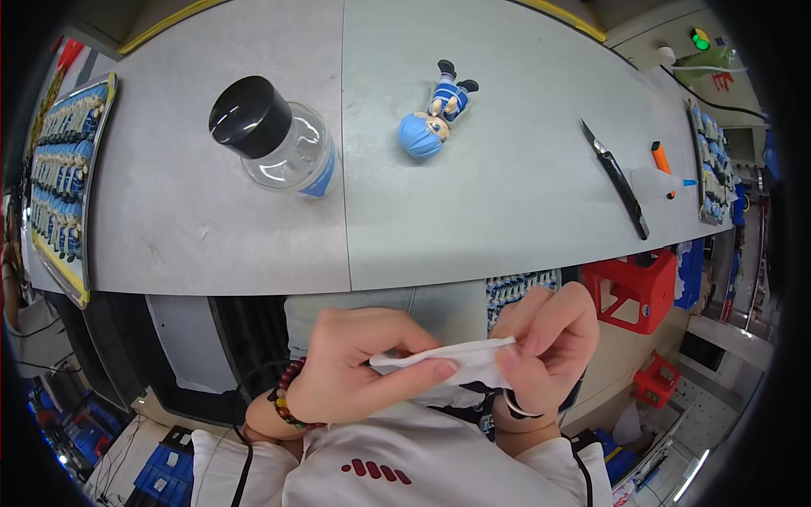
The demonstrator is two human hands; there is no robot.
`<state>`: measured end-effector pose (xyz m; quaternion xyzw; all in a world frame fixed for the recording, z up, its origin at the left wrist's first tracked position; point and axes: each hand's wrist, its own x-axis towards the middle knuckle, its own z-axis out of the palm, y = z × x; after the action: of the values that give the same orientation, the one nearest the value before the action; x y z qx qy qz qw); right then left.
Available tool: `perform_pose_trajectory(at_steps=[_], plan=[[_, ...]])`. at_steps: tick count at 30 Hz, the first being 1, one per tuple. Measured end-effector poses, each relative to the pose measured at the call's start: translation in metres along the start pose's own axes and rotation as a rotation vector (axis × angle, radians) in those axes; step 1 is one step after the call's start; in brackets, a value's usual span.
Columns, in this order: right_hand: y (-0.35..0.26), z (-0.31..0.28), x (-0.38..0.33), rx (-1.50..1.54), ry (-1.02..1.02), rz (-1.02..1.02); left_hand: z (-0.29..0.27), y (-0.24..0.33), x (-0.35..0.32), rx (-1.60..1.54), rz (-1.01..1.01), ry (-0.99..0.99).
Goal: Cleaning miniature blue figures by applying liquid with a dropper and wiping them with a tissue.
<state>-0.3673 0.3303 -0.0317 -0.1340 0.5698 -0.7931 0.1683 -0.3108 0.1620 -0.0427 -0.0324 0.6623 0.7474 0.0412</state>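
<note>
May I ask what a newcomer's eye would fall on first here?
Probably the blue-haired figurine lying toward the far side of the table, then the clear jar with a black lid to its left. In front of the table, the left hand and right hand hold a white wipe.

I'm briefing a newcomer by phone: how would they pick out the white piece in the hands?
Start at the grey worktable and drop below its near edge to the left hand and right hand. Between them stretches a thin white piece, perhaps cloth or paper. Unlike the white shirt nearby, it is pinched in the fingers of both hands.
</note>
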Motion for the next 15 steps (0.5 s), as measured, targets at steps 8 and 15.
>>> perform_pose_trajectory(at_steps=[8, 15], plan=[[0.0010, 0.0026, 0.0025, -0.007, 0.000, -0.003, -0.0024, -0.0059, -0.0018, -0.077, 0.033, -0.101], [0.0023, 0.0001, 0.0083, -0.087, 0.043, -0.046, 0.0005, -0.0100, 0.0000, -0.241, 0.030, -0.125]])
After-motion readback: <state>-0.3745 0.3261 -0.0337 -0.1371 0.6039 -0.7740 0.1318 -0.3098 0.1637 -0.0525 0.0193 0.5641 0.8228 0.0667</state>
